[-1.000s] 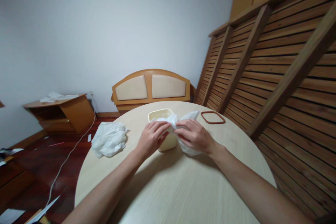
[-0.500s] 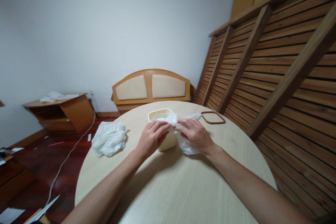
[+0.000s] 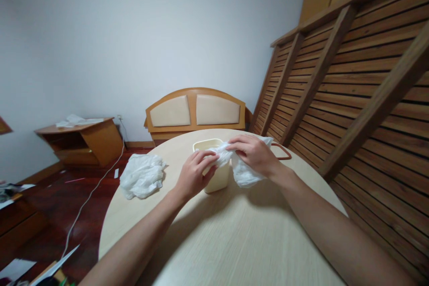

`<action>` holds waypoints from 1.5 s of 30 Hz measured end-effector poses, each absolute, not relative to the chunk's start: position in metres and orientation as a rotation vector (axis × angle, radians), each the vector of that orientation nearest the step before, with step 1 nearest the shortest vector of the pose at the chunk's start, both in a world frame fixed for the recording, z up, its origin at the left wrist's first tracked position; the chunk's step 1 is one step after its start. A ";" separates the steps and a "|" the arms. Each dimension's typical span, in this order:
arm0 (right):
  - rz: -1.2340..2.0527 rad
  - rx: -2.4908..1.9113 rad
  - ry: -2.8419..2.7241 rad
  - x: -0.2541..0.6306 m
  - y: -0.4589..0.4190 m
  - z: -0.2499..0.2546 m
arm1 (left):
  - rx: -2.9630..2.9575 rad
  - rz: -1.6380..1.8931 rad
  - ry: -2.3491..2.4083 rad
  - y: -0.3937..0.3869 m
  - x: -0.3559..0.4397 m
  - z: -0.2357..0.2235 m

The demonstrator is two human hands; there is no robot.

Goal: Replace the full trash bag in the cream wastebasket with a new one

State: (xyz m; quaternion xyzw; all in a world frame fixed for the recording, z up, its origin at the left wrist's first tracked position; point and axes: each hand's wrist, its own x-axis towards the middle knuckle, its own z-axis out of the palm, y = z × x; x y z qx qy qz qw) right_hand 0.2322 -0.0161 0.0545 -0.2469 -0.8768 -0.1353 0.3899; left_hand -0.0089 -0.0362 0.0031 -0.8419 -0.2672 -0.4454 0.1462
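Note:
A thin white plastic bag [image 3: 246,172] is stretched between my two hands, above and beside a cream-coloured bin [image 3: 217,180]. My left hand [image 3: 197,170] is closed on one end of the bag at the bin's front left. My right hand [image 3: 254,153] pinches the bag at the bin's right, and the rest of it hangs below that hand. Part of the bag lies over the bin's rim, and the bin's inside is mostly hidden. Behind my right hand shows part of a brown rounded frame [image 3: 284,157], lying on the table.
A crumpled heap of white plastic bags [image 3: 142,176] lies on the left of the round table [image 3: 254,241]. Beyond the table stands a wooden headboard [image 3: 194,94]. A slatted wooden panel [image 3: 335,98] leans at the right. A cable [image 3: 92,193] runs across the floor.
My right hand has moved right and slightly up, drawing the bag out wider from my left hand. The bag now covers part of the brown frame. The view has shifted slightly.

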 end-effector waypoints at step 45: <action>0.443 -0.794 -2.335 0.231 -0.008 0.088 | -3.144 -1.233 -0.942 -0.020 0.004 0.066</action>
